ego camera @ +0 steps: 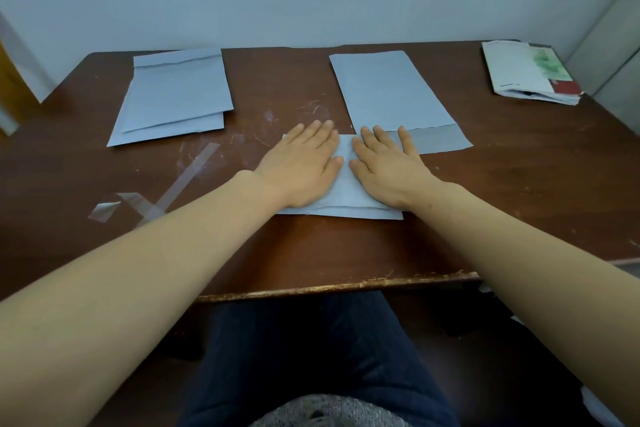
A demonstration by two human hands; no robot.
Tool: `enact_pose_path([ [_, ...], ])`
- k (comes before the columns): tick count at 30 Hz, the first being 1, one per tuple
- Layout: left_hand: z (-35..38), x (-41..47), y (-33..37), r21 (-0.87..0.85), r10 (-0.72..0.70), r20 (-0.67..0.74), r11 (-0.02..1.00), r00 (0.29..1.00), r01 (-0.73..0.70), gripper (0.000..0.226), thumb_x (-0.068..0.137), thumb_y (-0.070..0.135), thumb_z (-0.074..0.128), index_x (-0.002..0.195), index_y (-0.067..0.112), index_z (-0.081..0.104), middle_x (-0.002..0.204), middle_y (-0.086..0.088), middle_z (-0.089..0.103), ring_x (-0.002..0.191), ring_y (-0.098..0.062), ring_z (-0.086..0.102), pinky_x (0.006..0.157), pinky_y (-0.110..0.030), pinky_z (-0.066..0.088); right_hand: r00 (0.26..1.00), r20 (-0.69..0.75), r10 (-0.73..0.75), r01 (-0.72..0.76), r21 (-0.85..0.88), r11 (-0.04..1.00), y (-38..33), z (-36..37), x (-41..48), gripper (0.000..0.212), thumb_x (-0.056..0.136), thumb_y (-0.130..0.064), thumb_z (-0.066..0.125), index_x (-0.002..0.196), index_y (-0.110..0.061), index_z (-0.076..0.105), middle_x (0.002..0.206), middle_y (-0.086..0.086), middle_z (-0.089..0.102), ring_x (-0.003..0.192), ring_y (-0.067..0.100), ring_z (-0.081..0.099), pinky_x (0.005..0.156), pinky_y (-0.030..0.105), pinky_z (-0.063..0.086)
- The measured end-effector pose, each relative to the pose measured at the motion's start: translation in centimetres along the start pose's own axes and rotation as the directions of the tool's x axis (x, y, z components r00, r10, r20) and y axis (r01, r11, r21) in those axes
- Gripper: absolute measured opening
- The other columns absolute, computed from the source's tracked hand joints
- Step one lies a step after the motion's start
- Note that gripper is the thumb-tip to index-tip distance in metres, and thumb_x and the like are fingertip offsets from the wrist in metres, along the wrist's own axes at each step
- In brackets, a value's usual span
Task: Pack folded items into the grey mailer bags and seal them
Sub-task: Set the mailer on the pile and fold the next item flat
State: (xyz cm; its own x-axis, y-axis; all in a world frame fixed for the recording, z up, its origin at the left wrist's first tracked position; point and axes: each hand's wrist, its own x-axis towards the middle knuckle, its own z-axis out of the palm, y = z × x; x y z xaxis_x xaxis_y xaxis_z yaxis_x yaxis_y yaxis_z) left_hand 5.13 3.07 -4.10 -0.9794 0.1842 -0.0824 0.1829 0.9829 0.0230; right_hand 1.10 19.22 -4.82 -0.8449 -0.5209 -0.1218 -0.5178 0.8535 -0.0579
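Well, both hands lie flat, fingers straight and close together, gripping nothing. The left hand (301, 166) and the right hand (388, 166) press side by side on a folded grey item (346, 199) at the table's (311, 253) middle. Its layered fold edge is on the near side and runs from 9 to 3 o'clock. Foreshortening hides whether that is its long axis.

An open grey mailer bag (391, 90) lies at 1 o'clock from the hands. Its long axis runs roughly 11 to 5, with the darker flap (443, 140) pointing toward the person. The right fingertips seem to reach that flap.

My worry is that the fold springs open once the palms lift. If the flap's strip is tacky, it could also grab the item or a finger before anything is inside. The light bag may skid when the item is pushed in.

A stack of mailers (173, 94) sits at 10 o'clock. Clear peeled strips (194, 170) lie at 9, and a pile of papers (530, 73) at 2.
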Motion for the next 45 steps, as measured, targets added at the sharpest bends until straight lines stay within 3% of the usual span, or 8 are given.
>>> enact_pose_path([
  [4,0.6,0.0,0.7,-0.085,0.021,0.058,0.996,0.998,-0.016,0.056,0.101,0.036,0.015,0.150,0.011,0.001,0.159,-0.006,-0.005,0.147,-0.016,-0.004,0.117,-0.030,-0.003,1.000,-0.023,0.014,-0.013,0.039,0.999,-0.9,0.1,0.4,0.052,0.100,-0.025,0.019,0.148,-0.004,0.014,0.158,0.012,0.005,0.146,0.023,-0.001,0.117,0.037,-0.005],
  [7,0.8,-0.3,-0.5,-0.117,-0.005,0.077,0.993,0.997,0.014,0.060,0.100,0.042,0.015,0.150,0.011,0.001,0.159,-0.005,-0.006,0.147,-0.015,-0.004,0.118,-0.030,-0.002,0.999,-0.030,0.026,-0.023,0.092,0.995,-0.9,0.3,0.1,0.053,0.101,-0.028,0.019,0.148,-0.005,0.013,0.158,0.012,0.005,0.146,0.022,0.000,0.117,0.034,-0.003],
  [11,0.1,0.0,-0.8,-0.026,-0.105,0.039,0.994,0.994,0.106,0.059,0.100,0.038,0.014,0.150,0.007,0.009,0.159,-0.009,0.004,0.147,-0.020,0.003,0.119,-0.032,0.001,0.999,-0.022,0.023,-0.021,0.085,0.996,-0.9,0.3,-0.1,0.054,0.100,-0.029,0.019,0.148,-0.006,0.012,0.158,0.013,0.004,0.146,0.024,0.000,0.118,0.036,-0.003],
  [14,-0.2,0.6,0.5,-0.012,-0.060,0.008,0.998,0.998,0.060,0.055,0.101,0.034,0.015,0.149,0.008,0.009,0.159,-0.008,0.004,0.147,-0.019,0.002,0.119,-0.032,0.000,1.000,-0.008,0.028,-0.027,0.075,0.997,-1.2,-0.1,0.4,0.053,0.099,-0.025,0.022,0.148,-0.006,0.014,0.157,0.017,0.007,0.146,0.028,0.003,0.118,0.039,0.000],
  [17,0.5,0.7,0.5,-0.053,-0.036,0.074,0.998,0.997,0.040,0.056,0.101,0.036,0.013,0.150,0.010,0.003,0.159,-0.006,-0.003,0.147,-0.018,-0.002,0.119,-0.033,0.000,0.999,-0.004,0.043,-0.042,0.097,0.994,-1.4,0.1,0.4,0.054,0.099,-0.028,0.020,0.148,-0.007,0.014,0.157,0.017,0.006,0.146,0.028,0.001,0.118,0.039,-0.001],
  [29,1.1,0.4,-0.3,-0.164,-0.058,0.064,0.984,0.996,0.068,0.057,0.101,0.040,0.012,0.150,0.014,0.000,0.159,-0.002,-0.007,0.146,-0.012,-0.007,0.118,-0.029,-0.004,0.997,-0.054,0.063,-0.058,0.099,0.993,-1.5,0.9,0.0,0.057,0.100,-0.038,0.016,0.149,-0.010,0.011,0.158,0.012,0.007,0.147,0.023,0.001,0.118,0.036,-0.002],
  [35,1.2,0.3,-0.9,-0.158,-0.116,0.083,0.979,0.990,0.128,0.065,0.098,0.049,0.012,0.150,0.013,-0.003,0.159,-0.003,-0.009,0.146,-0.014,-0.008,0.120,-0.031,-0.002,0.992,-0.050,0.113,-0.112,0.022,0.993,-1.3,0.9,-0.1,0.064,0.097,-0.048,0.014,0.149,-0.011,0.010,0.159,0.006,0.008,0.146,0.016,0.003,0.118,0.039,-0.003],
  [45,1.1,-0.8,-1.8,-0.133,-0.190,0.121,0.970,0.974,0.205,0.072,0.095,0.057,0.011,0.149,0.013,-0.007,0.158,-0.003,-0.012,0.146,-0.015,-0.009,0.119,-0.031,-0.003,0.987,-0.067,0.149,-0.149,-0.002,0.989,-1.6,0.7,-0.2,0.069,0.096,-0.051,0.016,0.149,-0.006,0.012,0.158,0.010,0.012,0.146,0.021,0.008,0.118,0.036,0.004],
])
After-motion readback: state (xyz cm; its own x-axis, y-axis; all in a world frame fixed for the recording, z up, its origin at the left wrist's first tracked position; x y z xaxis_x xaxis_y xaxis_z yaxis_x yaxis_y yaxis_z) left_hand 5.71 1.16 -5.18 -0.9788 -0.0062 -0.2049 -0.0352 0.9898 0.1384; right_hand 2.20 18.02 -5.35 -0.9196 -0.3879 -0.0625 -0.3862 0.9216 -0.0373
